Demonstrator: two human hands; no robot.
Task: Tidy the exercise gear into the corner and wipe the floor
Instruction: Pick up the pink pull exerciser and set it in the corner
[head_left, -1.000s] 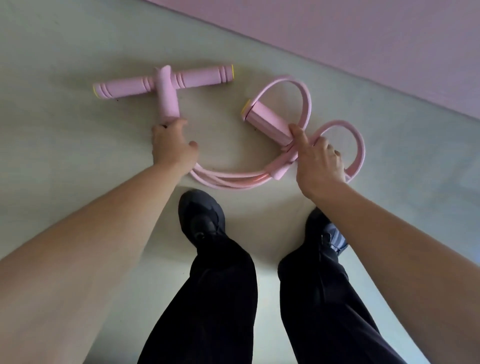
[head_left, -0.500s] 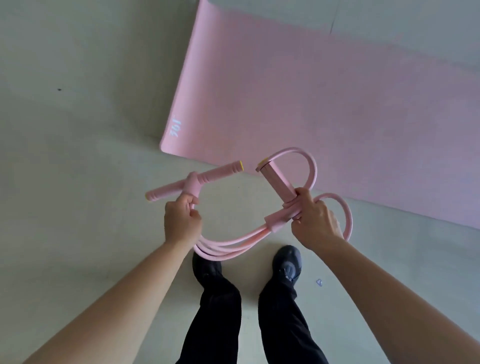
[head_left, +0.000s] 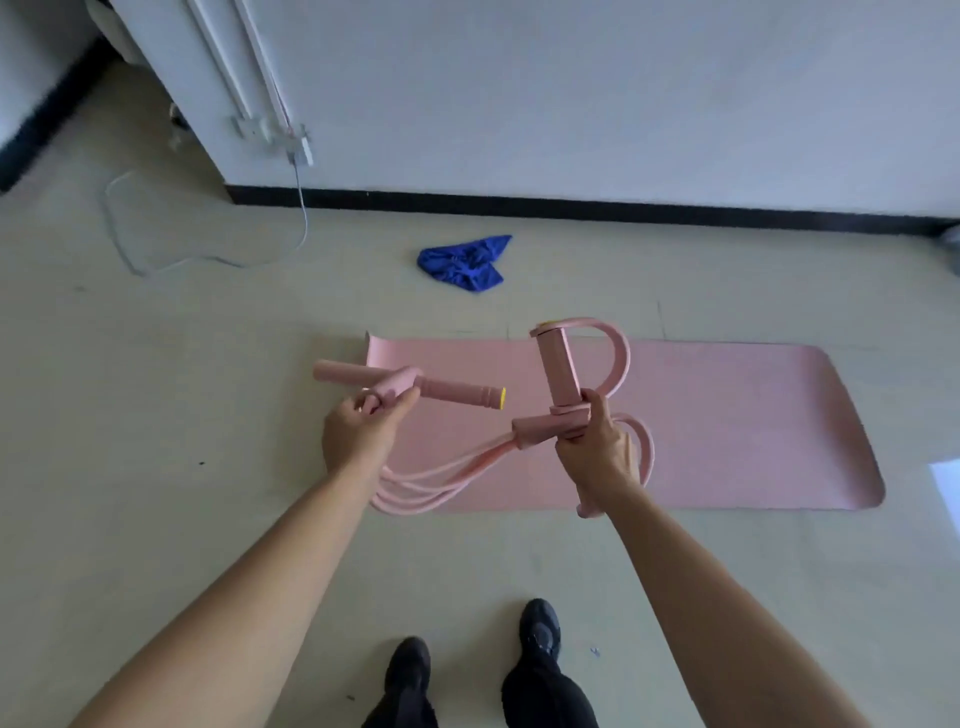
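Left hand (head_left: 363, 431): left of the frame's centre, fingers and thumb curled round the short stem of the handle bar, gripping it.
Right hand (head_left: 597, 452): right of centre, fingers wrapped round the joint below the foam pedal, thumb pointing up against the pedal's lower end.
Pull-rope trainer (head_left: 530, 431): pink, held up off the floor between both hands, in the middle of the frame and in front of the yoga mat.
Handle bar (head_left: 452, 388): T-shaped and lying nearly level. Its yellow-capped end points right toward the pedal, without touching it.
Foam pedal (head_left: 558, 369): stands roughly upright above the right hand.
Strap loop (head_left: 621, 358): arcs from the pedal's top round to the right; a second loop shows behind the right hand's knuckles.
Elastic tubes (head_left: 415, 491): several strands sagging in a slack curve from under the left wrist up to the joint at the right hand.
Yoga mat (head_left: 753, 426): pink, unrolled flat on the floor, centre to right of frame, with its upper left corner slightly lifted.
Blue cloth (head_left: 465, 262): crumpled on the floor above the mat, apart from it, near the black baseboard (head_left: 623, 210).
White cable (head_left: 304, 218): hangs from a fitting on the wall corner at upper left and loops across the floor (head_left: 156, 415).
Shoes (head_left: 410, 670): black, at bottom centre.
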